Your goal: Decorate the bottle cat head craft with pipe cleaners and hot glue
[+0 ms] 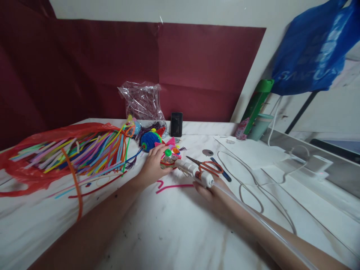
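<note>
My left hand [152, 167] is closed around a small pink craft figure [174, 143] that has a green round piece and an orange ring on its front. In my right hand [209, 191] is a white hot glue gun [187, 167], its tip pointing left and touching or very near the figure. From its rear a long clear glue stick [258, 218] runs back along my right forearm. Just behind the gun lie orange-handled scissors [210, 167]. A bent pink pipe cleaner [177, 186] rests on the table below the gun. Beyond my left hand sits a blue ball-shaped craft figure [150, 141].
At left, many coloured pipe cleaners [92, 150] lie on a red plastic bag [17, 176]. A dark phone [176, 124] leans at the back beside a clear plastic wrapper [142, 99]. A white cord [250, 168] loops on the right near a green cup [260, 127]. A blue bag [309, 48] hangs above.
</note>
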`<state>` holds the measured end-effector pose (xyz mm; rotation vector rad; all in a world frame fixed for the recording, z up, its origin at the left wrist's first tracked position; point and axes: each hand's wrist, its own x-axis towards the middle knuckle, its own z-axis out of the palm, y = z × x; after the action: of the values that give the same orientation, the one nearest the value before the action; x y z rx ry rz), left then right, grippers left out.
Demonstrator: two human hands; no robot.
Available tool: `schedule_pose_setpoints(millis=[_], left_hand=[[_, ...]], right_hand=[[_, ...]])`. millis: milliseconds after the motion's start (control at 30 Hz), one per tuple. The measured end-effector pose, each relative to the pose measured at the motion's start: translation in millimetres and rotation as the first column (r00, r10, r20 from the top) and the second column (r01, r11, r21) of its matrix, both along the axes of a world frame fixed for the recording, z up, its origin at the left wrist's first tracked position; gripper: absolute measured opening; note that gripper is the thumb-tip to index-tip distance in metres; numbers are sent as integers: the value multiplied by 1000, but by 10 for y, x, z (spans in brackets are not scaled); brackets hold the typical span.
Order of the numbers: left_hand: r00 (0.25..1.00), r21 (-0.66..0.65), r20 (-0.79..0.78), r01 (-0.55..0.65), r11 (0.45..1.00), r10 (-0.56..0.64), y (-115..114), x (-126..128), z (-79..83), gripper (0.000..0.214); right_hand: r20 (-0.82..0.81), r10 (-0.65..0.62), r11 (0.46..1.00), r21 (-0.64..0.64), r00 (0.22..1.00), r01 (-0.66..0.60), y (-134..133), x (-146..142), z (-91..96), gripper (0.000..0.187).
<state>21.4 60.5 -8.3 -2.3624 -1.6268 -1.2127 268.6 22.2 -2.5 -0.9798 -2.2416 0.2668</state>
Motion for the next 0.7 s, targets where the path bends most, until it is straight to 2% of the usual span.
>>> schedule_pose_setpoints(millis=[167,700], left_hand=[[1000,5,20,-8,1000,8,11,-7,-9,71],[1000,-19,3,2,1000,-2,-21,6,23,70]], right_hand=[[-15,1,999,43,1000,0,12,-2,-17,14],[-33,20,1000,-9,999,-20,48,0,-48,15]])
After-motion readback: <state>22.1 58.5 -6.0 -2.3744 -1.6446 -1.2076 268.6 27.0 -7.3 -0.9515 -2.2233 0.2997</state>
